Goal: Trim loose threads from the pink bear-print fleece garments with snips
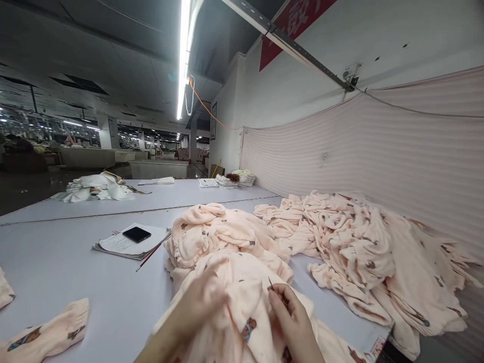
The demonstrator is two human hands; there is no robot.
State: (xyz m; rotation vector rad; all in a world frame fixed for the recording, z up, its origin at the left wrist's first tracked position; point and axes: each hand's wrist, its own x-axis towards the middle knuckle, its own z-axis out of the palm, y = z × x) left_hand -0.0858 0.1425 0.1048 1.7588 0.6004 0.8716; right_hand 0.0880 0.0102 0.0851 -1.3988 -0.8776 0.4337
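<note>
A pale pink fleece garment with small bear prints lies bunched at the near table edge. My left hand rests on it, blurred, fingers curled into the cloth. My right hand pinches a small thin dark tool whose tip pokes up just above the fabric; I cannot make out what kind of tool it is. A folded stack of the same pink garments sits just behind the one under my hands.
A large heap of pink garments lies right, against a striped pink cloth wall. A phone rests on papers with a red pen. Pink sleeve pieces lie near left. White fabric pile further back.
</note>
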